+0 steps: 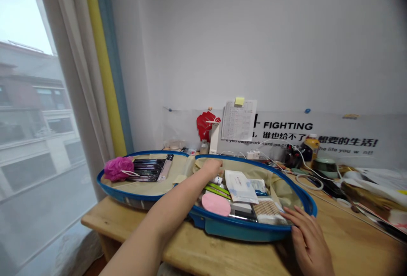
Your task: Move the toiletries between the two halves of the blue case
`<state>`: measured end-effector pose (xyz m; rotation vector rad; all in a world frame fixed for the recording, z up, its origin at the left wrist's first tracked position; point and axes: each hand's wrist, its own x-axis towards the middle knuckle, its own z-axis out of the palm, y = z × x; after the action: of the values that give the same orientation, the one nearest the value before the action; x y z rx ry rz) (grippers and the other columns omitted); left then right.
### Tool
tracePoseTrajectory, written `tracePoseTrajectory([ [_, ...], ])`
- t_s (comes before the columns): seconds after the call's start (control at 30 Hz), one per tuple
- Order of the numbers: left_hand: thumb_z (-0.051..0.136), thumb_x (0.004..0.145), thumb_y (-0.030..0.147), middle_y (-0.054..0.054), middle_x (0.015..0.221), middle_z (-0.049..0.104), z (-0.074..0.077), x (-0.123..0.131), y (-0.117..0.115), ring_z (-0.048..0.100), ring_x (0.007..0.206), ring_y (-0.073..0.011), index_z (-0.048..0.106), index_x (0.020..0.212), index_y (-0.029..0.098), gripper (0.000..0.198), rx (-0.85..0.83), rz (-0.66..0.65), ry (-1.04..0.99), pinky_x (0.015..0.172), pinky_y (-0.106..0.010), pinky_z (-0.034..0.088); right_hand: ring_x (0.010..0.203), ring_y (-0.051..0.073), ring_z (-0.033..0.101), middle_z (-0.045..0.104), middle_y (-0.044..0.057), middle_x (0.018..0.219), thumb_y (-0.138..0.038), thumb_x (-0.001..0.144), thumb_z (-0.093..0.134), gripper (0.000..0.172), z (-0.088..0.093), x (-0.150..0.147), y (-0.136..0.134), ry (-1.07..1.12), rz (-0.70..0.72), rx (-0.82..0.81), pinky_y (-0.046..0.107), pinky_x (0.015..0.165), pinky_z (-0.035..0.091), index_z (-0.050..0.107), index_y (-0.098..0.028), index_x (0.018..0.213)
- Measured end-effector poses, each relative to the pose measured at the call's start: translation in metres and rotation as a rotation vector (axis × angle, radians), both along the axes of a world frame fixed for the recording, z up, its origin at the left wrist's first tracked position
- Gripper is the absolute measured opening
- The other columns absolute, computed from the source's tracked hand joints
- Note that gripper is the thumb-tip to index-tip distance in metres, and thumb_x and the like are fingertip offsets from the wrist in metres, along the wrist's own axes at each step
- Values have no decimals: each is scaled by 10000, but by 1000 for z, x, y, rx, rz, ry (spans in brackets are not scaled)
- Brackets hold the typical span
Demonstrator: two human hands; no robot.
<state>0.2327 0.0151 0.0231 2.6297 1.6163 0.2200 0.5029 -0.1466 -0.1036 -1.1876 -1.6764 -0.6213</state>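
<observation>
An open blue suitcase [222, 228] with a beige lining lies on the wooden desk [349, 242]. My left hand [211, 168] reaches into its right half, fingers curled down among the contents beside a small white bottle [218, 179]; what they grip is hidden. Close by lie green tubes [219, 190], a pink oval pad [216, 204], a white packet [241, 187] and a box of cotton swabs [266, 210]. My right hand [310, 240] rests flat with spread fingers on the case's near right rim. In the left half sit a magenta bath puff [118, 168] and dark packaged items [146, 170].
The window and curtains [95, 76] stand at the left, by the desk's left edge. Behind and right of the case are a bottle [310, 145], a green cup [324, 166], white cables [302, 170], papers [378, 187] and a wall sheet [238, 120].
</observation>
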Motion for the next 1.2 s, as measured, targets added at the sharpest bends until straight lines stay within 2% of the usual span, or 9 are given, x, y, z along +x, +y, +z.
tracePoseTrajectory([
  [0.2, 545, 915, 352, -86, 1218, 580, 15, -52, 1, 583, 1057, -208, 570, 1174, 180, 311, 137, 114, -100, 899, -438, 501, 1061, 265, 619, 702, 74, 1020, -346, 907, 350, 341, 0, 2, 0, -22, 8, -21, 472, 944, 440, 660, -226, 984],
  [0.4, 534, 917, 368, -97, 1299, 529, 25, -176, -10, 541, 1137, -239, 526, 1245, 185, 375, 259, 534, -92, 952, -480, 458, 1063, 268, 607, 691, 68, 1026, -322, 909, 359, 317, -2, 2, 1, -29, 39, 36, 478, 970, 409, 651, -233, 997],
  [0.47, 528, 912, 365, -125, 1359, 478, 22, -221, -21, 497, 1199, -273, 483, 1296, 184, 426, 277, 721, -70, 972, -497, 430, 1056, 268, 609, 691, 71, 1018, -324, 909, 355, 318, -3, 2, 2, -32, 33, 38, 480, 969, 409, 649, -231, 986],
  [0.6, 629, 782, 354, -273, 1437, 351, 6, -290, -48, 407, 1263, -459, 443, 1341, 171, 618, 229, 1020, -33, 881, -561, 433, 1064, 274, 607, 694, 82, 1003, -362, 908, 328, 363, -5, 3, 4, 8, 16, 8, 485, 964, 419, 661, -227, 961],
  [0.73, 660, 694, 365, -276, 1337, 466, -8, -325, -66, 522, 1141, -465, 498, 1283, 188, 636, 155, 1102, -46, 794, -535, 472, 1062, 274, 608, 697, 80, 999, -365, 909, 328, 370, -4, 2, 4, 11, 20, 9, 486, 955, 426, 668, -230, 967],
  [0.83, 549, 778, 326, -248, 1221, 546, -5, -328, -69, 568, 1096, -409, 555, 1196, 157, 451, 170, 1060, -97, 814, -477, 477, 1057, 268, 611, 698, 73, 993, -364, 914, 329, 366, -2, 1, 3, 8, 22, 15, 481, 953, 428, 666, -234, 977],
  [0.97, 404, 866, 264, -241, 1182, 538, 21, -297, -58, 594, 1056, -368, 538, 1175, 116, 368, 254, 976, -225, 834, -468, 471, 1062, 263, 613, 702, 72, 993, -375, 916, 334, 363, 1, -1, 1, 9, 13, -10, 465, 942, 434, 664, -229, 957],
  [1.07, 373, 907, 277, -181, 1226, 521, 45, -241, -42, 571, 1099, -288, 494, 1199, 149, 341, 333, 789, -337, 896, -404, 458, 1057, 262, 615, 702, 73, 991, -362, 921, 328, 356, 4, -2, -1, -6, 13, 8, 461, 924, 437, 655, -225, 954],
  [1.2, 396, 932, 290, -99, 1212, 540, 58, -131, -31, 544, 1110, -193, 503, 1142, 186, 258, 357, 413, -444, 946, -312, 435, 1045, 255, 617, 703, 67, 987, -333, 918, 348, 327, 6, -4, -1, 2, 23, 31, 443, 896, 445, 653, -225, 964],
])
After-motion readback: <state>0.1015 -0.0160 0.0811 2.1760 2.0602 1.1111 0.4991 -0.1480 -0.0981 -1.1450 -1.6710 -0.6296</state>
